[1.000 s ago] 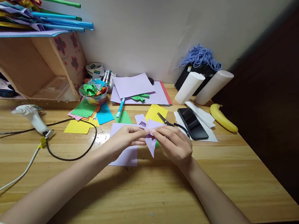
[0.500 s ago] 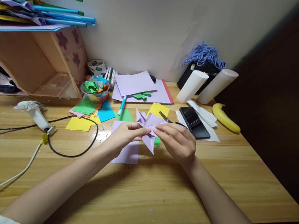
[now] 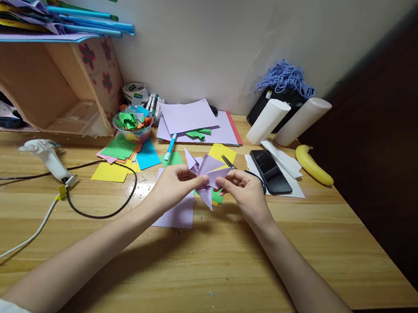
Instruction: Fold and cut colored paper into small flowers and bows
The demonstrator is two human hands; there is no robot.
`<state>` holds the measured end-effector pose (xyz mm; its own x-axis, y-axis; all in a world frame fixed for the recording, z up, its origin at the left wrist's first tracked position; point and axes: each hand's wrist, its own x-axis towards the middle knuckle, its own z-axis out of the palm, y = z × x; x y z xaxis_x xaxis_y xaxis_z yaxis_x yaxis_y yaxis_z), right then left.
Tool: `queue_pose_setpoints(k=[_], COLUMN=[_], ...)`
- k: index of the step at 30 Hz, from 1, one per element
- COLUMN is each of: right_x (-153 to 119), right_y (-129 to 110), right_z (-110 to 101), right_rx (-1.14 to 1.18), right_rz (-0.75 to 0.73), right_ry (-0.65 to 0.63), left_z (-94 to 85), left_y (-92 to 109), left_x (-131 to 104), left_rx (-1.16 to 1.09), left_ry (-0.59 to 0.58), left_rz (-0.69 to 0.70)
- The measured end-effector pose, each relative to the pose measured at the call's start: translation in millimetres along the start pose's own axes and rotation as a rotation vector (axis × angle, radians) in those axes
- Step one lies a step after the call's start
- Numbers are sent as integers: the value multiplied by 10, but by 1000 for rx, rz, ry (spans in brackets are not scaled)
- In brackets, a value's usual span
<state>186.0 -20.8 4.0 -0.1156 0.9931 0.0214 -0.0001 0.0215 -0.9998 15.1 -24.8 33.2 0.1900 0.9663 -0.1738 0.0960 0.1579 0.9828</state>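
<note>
A folded purple paper shape [image 3: 210, 169] with several pointed flaps is held above the table between both hands. My left hand [image 3: 176, 185] pinches its left side, thumb on top near the middle. My right hand [image 3: 245, 190] grips a flap at the right edge between thumb and fingers. Below my left hand lies a flat purple sheet [image 3: 180, 216]. Small green and yellow paper pieces [image 3: 216, 197] show under the folded shape. Just behind my right hand are scissors [image 3: 228, 162], partly hidden, with their blades over a yellow sheet [image 3: 220, 151].
A glue gun [image 3: 46, 159] with looping cables stands left. Coloured paper squares [image 3: 112, 172], a tub of scraps [image 3: 137, 131] and a blue marker [image 3: 170, 146] lie behind. To the right are a phone [image 3: 270, 170], white rolls [image 3: 268, 121] and a banana [image 3: 312, 165]. An open box [image 3: 107, 81] stands back left.
My right hand has turned and its fingers have curled in, now pinching the flap at the right edge. The folded paper has tilted and shifted slightly left, its upper flap opened wider.
</note>
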Motion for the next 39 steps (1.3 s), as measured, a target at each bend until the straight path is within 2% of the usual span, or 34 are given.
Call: queue_pose_setpoints(k=[11, 15, 18, 20, 22, 24, 25, 27, 28, 31, 34, 37, 39], right_x=[-36, -32, 8, 50, 89, 113, 121, 133, 140, 166, 180, 166, 141], right_y=[-42, -20, -32, -40, -26, 23, 60, 141, 176, 224, 176, 93, 48], right_z=[49, 88, 40, -98, -315, -547, -641, -748, -760, -697, -626, -559, -462], right_rx=[-43, 48, 6, -167, -547, -1027, -1175, -1307, -1341, -1349, -1253, -1024, -738], right_rz=[17, 0, -56, -108, -104, 25, 85, 153, 173, 194, 191, 168, 169], right_ry=[18, 67, 122, 189, 247, 219, 172, 59, 44, 21, 24, 7, -39], left_z=[-16, -6, -16, -38, -70, -102, -116, -138, -145, -156, -155, -161, -175], left_y=[-55, -44, -30, -26, -32, -49, -60, -78, -82, -69, -21, 31, 54], left_x=[19, 20, 23, 31, 46, 65, 75, 88, 91, 81, 62, 59, 69], left_rx=[12, 16, -4, -26, -56, -104, -134, -199, -225, -290, -384, -504, -561], left_ry=[31, 91, 170, 204, 220, 219, 213, 189, 179, 173, 169, 164, 158], left_rz=[15, 22, 24, 3, -38, -62, -62, -48, -44, -59, -82, -112, -152])
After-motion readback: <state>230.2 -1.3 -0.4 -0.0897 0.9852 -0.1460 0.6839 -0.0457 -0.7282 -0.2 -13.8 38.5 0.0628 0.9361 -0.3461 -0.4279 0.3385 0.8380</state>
